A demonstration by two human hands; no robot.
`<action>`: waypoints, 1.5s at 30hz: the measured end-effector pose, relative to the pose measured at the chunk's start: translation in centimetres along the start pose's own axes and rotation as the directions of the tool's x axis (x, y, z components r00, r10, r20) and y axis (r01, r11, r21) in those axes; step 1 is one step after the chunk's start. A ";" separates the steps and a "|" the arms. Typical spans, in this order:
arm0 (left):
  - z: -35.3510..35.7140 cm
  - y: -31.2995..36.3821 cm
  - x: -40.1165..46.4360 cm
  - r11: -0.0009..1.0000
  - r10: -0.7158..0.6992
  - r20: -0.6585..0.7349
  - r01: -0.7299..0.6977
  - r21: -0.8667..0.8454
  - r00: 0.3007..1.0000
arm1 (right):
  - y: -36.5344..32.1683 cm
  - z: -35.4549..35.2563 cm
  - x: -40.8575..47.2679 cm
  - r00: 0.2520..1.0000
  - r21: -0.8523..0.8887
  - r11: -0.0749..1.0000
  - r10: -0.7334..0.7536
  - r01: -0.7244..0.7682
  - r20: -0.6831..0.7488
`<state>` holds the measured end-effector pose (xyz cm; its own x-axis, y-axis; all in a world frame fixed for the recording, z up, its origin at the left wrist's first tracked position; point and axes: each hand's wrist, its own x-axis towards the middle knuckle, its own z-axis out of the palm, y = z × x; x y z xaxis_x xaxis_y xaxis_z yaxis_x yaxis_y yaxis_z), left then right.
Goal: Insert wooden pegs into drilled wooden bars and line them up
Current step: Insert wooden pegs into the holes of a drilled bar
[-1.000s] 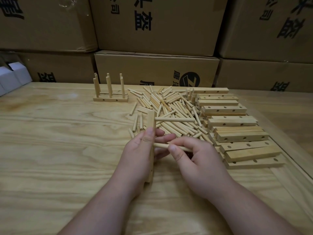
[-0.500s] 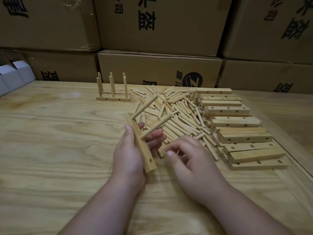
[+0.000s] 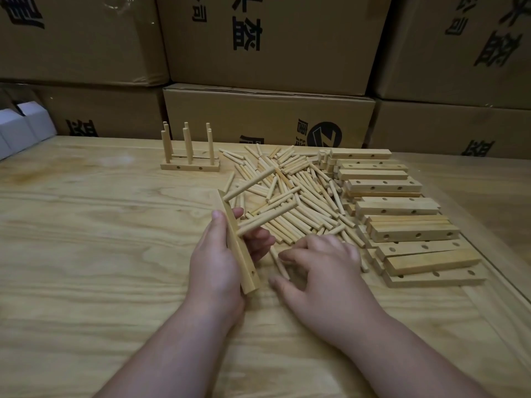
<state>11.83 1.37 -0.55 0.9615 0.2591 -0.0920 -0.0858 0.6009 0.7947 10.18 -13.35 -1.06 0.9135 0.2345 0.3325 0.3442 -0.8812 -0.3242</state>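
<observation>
Head view shows two pegged bars (image 3: pixel 190 167) lined up at the back, the left hand (image 3: pixel 214 262) gripping a two-peg bar (image 3: pixel 240 248), the right hand (image 3: pixel 324 268), loosely curled and empty, reaching for loose pegs (image 3: pixel 290 196) beside many undrilled-in bars (image 3: pixel 402 225).

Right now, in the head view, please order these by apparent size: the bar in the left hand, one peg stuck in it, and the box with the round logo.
1. Box with the round logo.
2. Held bar, though nearness enlarges it.
3. Upper peg.
</observation>
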 end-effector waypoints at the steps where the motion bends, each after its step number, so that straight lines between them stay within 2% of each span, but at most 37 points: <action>1: 0.0 0.0 0.0 1.000 0.001 0.001 -0.001 0.011 1.000 | 0.0 0.1 0.0 1.000 -0.019 1.000 0.008 -0.007 0.015; 8: 0.3 0.5 0.0 1.000 0.020 0.019 -0.020 0.007 1.000 | 0.3 0.1 -0.1 0.993 -0.027 0.995 0.095 -0.097 -0.064; 11: 0.2 0.7 -0.1 1.000 0.027 0.017 -0.027 0.000 0.999 | 0.2 -0.2 0.1 0.986 0.021 0.991 0.131 -0.129 -0.106; 15: 0.0 0.8 -0.2 0.992 -0.043 -0.008 0.041 -0.116 0.999 | 0.4 -0.3 0.2 0.966 0.210 0.969 0.170 -0.128 -0.197; 17: 0.0 0.8 -0.1 0.990 -0.056 -0.011 0.055 -0.129 0.998 | 0.5 -0.4 0.1 0.952 0.348 0.935 0.169 -0.073 -0.254; 20: 0.0 0.8 0.1 0.993 -0.040 -0.055 0.034 -0.111 0.998 | 0.5 -0.5 0.1 0.958 0.471 0.882 0.137 -0.003 -0.252; 31: 0.3 1.1 -0.1 0.995 -0.041 -0.063 0.035 -0.094 0.997 | 0.2 -0.2 0.0 0.969 0.442 0.878 -0.086 0.183 -0.231; 37: 0.2 1.1 0.0 0.994 -0.043 -0.054 0.037 -0.105 0.998 | 0.4 -0.4 0.1 0.965 0.475 0.869 -0.007 0.135 -0.261; 45: 0.1 1.2 0.0 0.992 -0.039 -0.080 0.029 -0.124 0.996 | 0.3 -0.5 0.1 0.973 0.437 0.889 -0.036 0.136 -0.230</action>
<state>11.78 2.02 0.43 0.9402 0.2949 -0.1704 -0.0898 0.6973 0.7111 10.24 -13.82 -0.67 0.8261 0.1656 0.5387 0.5253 -0.5724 -0.6296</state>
